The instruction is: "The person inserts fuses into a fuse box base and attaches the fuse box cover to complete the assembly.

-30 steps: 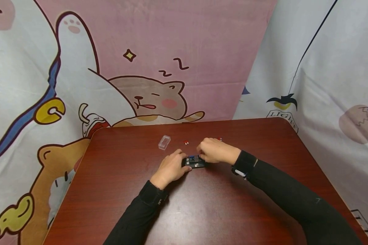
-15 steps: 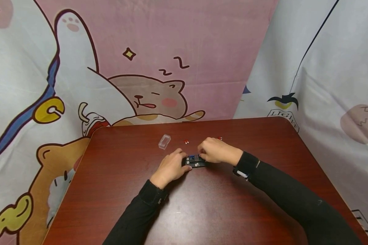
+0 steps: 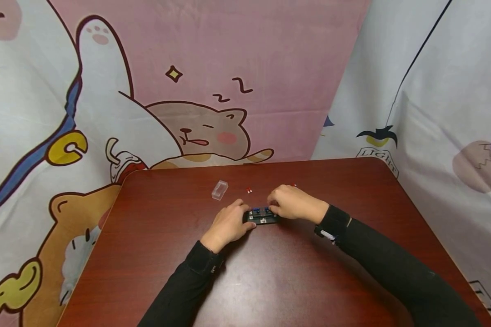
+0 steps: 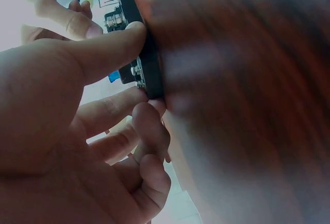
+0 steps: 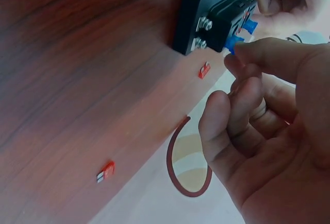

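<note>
A black fuse block (image 3: pixel 263 221) with metal screw terminals and two blue blade fuses lies on the table in the head view. My left hand (image 3: pixel 227 225) grips its left end, thumb along the near side, as the left wrist view also shows the block (image 4: pixel 151 72) between thumb and fingers. At the right end my right hand (image 3: pixel 294 203) is bent over the block. In the right wrist view, its thumb and forefinger pinch the nearer blue fuse (image 5: pixel 232 42), while the other blue fuse (image 5: pixel 250 26) stands free. The remaining right fingers are curled below.
Behind the block, a clear plastic box (image 3: pixel 219 190) sits on the brown table (image 3: pixel 331 281). One red blade fuse (image 3: pixel 248 190) lies beyond the hands; another red fuse (image 5: pixel 106 171) lies farther right. A cartoon-printed cloth (image 3: pixel 229 54) hangs behind the table.
My right hand has shifted slightly to the right, uncovering more of the block's right end and the second blue fuse. The left hand stays in place.
</note>
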`<state>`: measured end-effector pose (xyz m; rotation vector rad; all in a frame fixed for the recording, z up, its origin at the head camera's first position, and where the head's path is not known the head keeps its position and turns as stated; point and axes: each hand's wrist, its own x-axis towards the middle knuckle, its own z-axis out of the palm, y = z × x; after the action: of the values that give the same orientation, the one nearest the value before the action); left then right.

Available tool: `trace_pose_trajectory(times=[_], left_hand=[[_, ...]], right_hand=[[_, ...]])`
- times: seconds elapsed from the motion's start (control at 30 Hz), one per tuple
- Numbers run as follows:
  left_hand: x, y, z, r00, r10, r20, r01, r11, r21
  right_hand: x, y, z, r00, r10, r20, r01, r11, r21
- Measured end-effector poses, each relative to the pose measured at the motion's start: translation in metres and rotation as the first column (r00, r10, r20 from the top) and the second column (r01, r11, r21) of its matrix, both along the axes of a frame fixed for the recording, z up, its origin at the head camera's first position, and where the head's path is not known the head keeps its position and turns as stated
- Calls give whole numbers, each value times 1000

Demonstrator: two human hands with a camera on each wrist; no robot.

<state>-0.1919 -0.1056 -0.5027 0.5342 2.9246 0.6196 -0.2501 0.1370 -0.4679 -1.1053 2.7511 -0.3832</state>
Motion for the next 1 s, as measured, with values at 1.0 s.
trace_pose_trajectory(times=[1.0], left_hand=[[2,6,2,1000,5,3,-4,996,-89]], right_hand=[[-40,68,14,937,-349,-7,346,933,-96]])
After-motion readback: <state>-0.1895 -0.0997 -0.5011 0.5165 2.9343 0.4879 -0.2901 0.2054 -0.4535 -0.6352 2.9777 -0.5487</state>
